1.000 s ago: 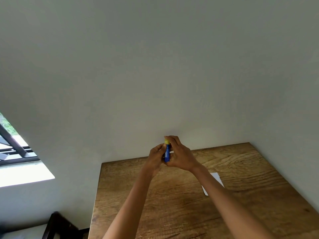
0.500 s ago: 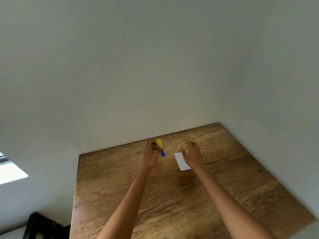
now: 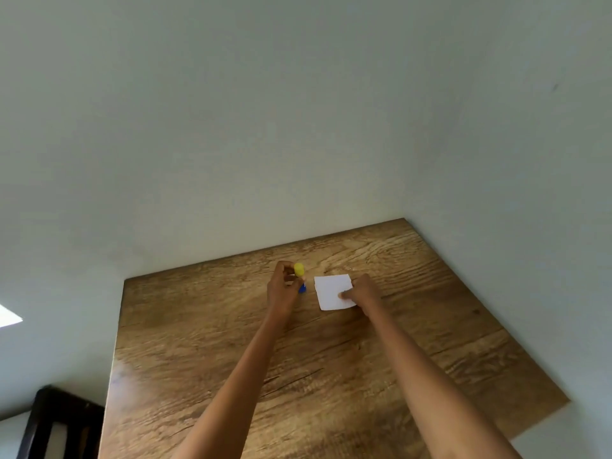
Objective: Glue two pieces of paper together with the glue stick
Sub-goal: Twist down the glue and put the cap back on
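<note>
My left hand [image 3: 282,291] grips a blue glue stick with a yellow end [image 3: 299,270], held upright just above the wooden table [image 3: 205,326]. Right of it lies a small white paper [image 3: 329,289] flat on the wood. My right hand [image 3: 362,291] rests on the paper's right edge, fingertips pressing it down. Whether a second sheet lies under or on the paper cannot be told. The blue lower tip of the glue stick [image 3: 302,288] shows beside my left palm, a short gap from the paper's left edge.
The table stands in a corner, with white walls [image 3: 298,127] behind it and along its right side. A dark chair frame [image 3: 56,422] sits low at the left, beyond the table's left edge.
Both hands held the glue stick together up in the air a second ago. They have since parted: the left hand kept the stick, and the right hand came down onto the paper. The view tilted down.
</note>
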Demonstrator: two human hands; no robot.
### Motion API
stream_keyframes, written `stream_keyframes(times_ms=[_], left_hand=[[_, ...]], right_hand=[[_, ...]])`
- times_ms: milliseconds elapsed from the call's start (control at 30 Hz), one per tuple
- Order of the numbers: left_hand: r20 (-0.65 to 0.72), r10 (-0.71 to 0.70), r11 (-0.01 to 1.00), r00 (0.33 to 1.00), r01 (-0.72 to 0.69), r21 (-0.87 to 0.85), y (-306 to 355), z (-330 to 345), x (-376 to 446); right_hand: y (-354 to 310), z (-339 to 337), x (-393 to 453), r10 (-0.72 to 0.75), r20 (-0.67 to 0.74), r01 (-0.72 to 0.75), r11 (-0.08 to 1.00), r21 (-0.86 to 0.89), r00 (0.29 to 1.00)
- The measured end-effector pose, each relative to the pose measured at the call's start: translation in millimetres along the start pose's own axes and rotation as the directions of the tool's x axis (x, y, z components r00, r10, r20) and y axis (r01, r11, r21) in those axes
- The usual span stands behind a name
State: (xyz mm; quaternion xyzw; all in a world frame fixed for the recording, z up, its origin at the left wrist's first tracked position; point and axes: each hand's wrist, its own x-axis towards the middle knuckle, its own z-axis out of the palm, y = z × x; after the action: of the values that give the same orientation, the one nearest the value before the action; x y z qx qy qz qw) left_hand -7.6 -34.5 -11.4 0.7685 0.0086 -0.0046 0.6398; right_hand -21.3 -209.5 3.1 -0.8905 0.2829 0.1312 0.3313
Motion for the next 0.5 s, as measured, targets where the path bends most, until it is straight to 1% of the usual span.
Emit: stream_keyframes(times_ms=[67,167,233,300,367,433,500], left_hand=[[-0.023,-0.007,1.0,1.0,0.007,-0.001,1,-1,5],[-0.049,-0.008,1.0,0.999,0.008,-0.014,1,-3,12],[-0.062,0.006,1.0,0.998,-0.007,-0.013,1,-3,19],[-0.088,0.006,1.0,0.996,-0.004,0.016,2,-3,28],[-0.126,-0.013,0.999,0.992,0.018,0.036,3,-1,40],[-0.143,-0.003,0.999,0.99,0.008,0.031,4,0,49],[-0.153,0.024,0.999,0.988,-0.02,0.029,6,2,54]], right_hand=[[1,-1,5,0.022,0.003,-0.022,0.999,0.038,1.0],[-1,0,14,0.016,-0.036,-0.012,0.995,0.099,0.999],[-5,-2,23,0.024,-0.06,-0.01,0.973,0.232,0.998],[-14,-5,34,0.058,-0.066,-0.024,0.903,0.428,0.996],[-24,-10,46,0.102,-0.05,-0.055,0.815,0.577,0.993],[-33,-13,56,0.138,-0.046,-0.074,0.752,0.655,0.989],[-41,-13,67,0.177,-0.042,-0.099,0.714,0.693,0.983]])
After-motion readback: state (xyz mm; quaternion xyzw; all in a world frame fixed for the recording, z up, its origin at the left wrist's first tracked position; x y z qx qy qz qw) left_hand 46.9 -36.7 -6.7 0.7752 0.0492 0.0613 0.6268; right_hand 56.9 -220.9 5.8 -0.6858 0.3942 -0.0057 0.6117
